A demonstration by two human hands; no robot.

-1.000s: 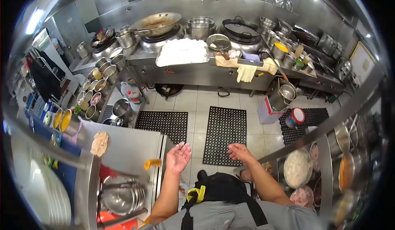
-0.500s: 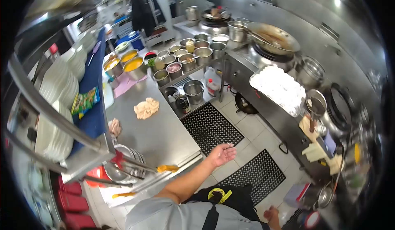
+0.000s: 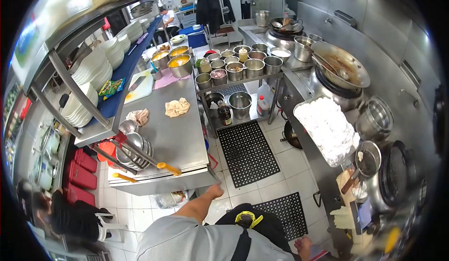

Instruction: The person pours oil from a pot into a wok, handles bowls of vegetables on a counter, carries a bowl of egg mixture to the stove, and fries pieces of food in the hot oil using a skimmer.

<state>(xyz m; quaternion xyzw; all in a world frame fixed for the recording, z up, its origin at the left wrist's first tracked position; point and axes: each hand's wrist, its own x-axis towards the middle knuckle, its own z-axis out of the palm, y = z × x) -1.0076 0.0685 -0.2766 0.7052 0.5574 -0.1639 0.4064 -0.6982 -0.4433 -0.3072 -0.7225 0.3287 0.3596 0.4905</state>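
Note:
My left hand (image 3: 215, 192) is beside the front corner of the steel counter (image 3: 194, 139), its fingers loosely curled with nothing visible in them. Low in the view, my right hand (image 3: 303, 245) hangs near my body, fingers bent together around nothing visible. On the counter lie a crumpled beige cloth (image 3: 177, 107) and another cloth (image 3: 138, 117) near the shelf post. Metal bowls and strainers (image 3: 133, 149) are stacked at the counter's end, with a yellow handle (image 3: 169, 169) sticking out. A knife lies on the white cutting board (image 3: 140, 87).
Black mats (image 3: 248, 153) cover part of the tiled floor. At right, the stove line holds a tray of white food (image 3: 326, 130), a wok (image 3: 341, 67) and a strainer (image 3: 367, 160). Pots of ingredients (image 3: 235, 70) stand ahead. A person in black (image 3: 77, 219) is at lower left; others are farther back.
The view has swung left, towards the counter and shelf. My left hand has moved from open, palm up, over the floor to the counter's corner, fingers now curled. My right hand has dropped low.

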